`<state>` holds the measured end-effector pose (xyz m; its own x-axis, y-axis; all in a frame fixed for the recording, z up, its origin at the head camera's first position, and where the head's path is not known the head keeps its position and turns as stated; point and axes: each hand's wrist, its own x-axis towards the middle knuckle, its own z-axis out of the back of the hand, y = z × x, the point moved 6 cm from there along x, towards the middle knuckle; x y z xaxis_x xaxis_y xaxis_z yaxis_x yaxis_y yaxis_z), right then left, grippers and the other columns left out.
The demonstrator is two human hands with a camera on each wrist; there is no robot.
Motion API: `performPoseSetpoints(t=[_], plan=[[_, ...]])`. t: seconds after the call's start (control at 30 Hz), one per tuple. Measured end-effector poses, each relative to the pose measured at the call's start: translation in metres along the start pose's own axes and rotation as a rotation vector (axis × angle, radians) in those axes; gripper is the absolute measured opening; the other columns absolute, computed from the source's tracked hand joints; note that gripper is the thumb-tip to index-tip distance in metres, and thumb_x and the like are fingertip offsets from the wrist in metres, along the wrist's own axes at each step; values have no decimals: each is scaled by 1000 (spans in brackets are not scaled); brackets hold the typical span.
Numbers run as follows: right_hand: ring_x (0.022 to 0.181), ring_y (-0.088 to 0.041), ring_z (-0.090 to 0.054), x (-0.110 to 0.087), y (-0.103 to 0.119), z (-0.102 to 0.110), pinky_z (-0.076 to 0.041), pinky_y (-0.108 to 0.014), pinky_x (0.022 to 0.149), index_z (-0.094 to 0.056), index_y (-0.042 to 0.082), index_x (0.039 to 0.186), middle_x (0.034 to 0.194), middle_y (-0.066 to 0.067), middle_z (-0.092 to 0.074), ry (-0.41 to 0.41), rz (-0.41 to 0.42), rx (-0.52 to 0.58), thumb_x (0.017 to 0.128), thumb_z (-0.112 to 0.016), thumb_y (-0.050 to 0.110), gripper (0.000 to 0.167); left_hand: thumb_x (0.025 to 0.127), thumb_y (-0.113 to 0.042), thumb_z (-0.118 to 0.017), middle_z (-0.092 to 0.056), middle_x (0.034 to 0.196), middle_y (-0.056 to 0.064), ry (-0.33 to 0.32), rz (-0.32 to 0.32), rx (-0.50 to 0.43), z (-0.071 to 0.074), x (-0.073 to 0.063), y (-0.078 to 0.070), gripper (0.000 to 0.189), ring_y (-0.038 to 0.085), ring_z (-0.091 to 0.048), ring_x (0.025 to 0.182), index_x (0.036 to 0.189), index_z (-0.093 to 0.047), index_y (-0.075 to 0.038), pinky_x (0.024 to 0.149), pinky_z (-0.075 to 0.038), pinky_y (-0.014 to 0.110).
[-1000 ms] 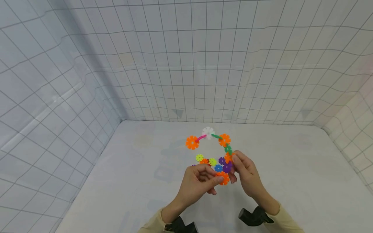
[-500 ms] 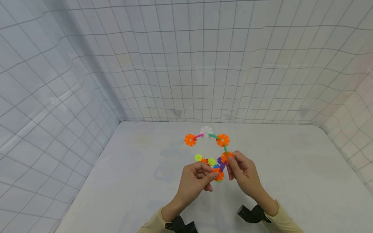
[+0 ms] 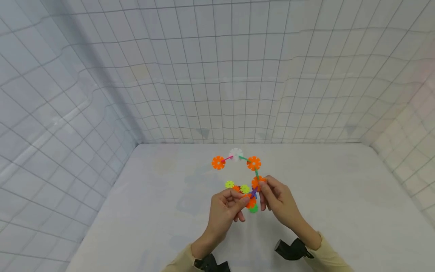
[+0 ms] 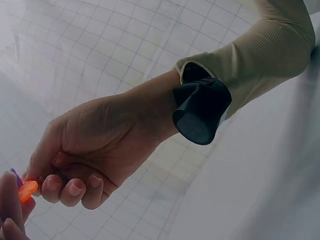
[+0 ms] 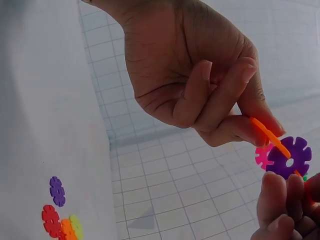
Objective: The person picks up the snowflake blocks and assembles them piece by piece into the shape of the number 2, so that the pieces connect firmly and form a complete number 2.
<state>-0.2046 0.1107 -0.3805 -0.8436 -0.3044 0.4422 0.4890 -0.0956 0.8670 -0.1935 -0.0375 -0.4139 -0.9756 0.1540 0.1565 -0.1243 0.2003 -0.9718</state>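
Observation:
A curved chain of slotted flower-shaped discs hangs from my hands in the head view. From its far end come an orange disc, a pink one edge-on, a white disc, a green one, another orange disc and a second green one. My right hand pinches the orange disc after these. A purple disc links it with the orange disc that my left hand pinches between thumb and forefinger. Fingers partly cover both held discs; how deep the slots sit is unclear.
Loose discs lie on the white table behind my hands: a yellow disc, another yellow disc, plus red, orange and blue ones partly hidden. A green disc shows below the left fingertips. Gridded white cloth walls surround the table.
Both hands and the chain have shifted slightly left. The purple disc has turned from face-on to nearly edge-on, and the loose green disc has come into sight. Both hands keep their pinch.

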Motion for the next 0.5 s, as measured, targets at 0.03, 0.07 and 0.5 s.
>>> performPoseSetpoints(t=[0.03, 0.07, 0.5], plan=[[45, -14, -48, 0, -2, 1, -37, -29, 36, -51, 3, 83, 59, -6, -48, 2, -17, -4, 99, -41, -5, 20, 87, -9, -69, -61, 63, 3, -3, -9, -5, 0, 1, 1, 21, 10, -54, 39, 87, -61, 10, 40, -38, 17], [45, -14, -48, 1, -3, 2, -38, -30, 37, -51, 3, 83, 60, -6, -49, 6, -28, 0, 99, -41, -3, 20, 87, -9, -69, -61, 63, 3, -4, -21, -5, -1, 1, 0, 21, 10, -54, 40, 88, -61, 10, 40, -39, 17], [52, -20, -57, -1, -24, -9, -42, -29, 41, -58, 4, 100, 76, -6, -59, 252, -161, 101, 95, -57, 7, 5, 86, -8, -70, -67, 70, 9, -117, -62, 8, 12, 7, 6, 17, 13, -55, 45, 83, -65, 7, 41, -36, 18]])
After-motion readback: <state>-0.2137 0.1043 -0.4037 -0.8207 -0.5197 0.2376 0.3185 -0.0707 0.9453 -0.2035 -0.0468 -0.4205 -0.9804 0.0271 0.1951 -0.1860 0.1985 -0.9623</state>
